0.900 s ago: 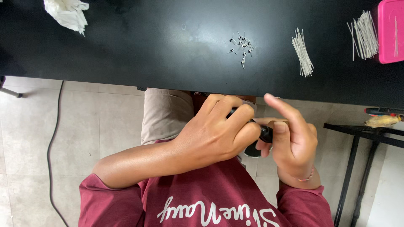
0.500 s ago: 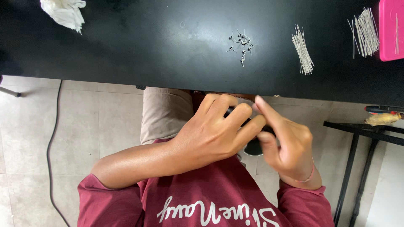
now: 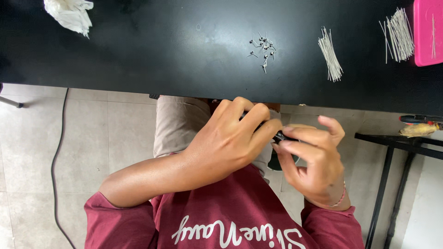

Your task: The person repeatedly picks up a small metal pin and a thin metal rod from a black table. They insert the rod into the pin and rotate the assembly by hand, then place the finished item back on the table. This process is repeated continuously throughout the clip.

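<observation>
Tool (image 3: 280, 137) lies left-right betw. both hands, tip rightward.

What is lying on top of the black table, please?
On the black table: crumpled white paper, small metal pins, two bundles of thin wires, a pink tray. The rest lies outside the frame.

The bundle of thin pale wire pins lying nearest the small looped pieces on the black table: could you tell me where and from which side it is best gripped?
Pinch the bundle of thin pale wire pins across its middle, coming straight down from above. The pins lie flat on the black table, roughly parallel and slightly fanned at the ends, so a mid-length pinch across them probably gathers most together.
</observation>
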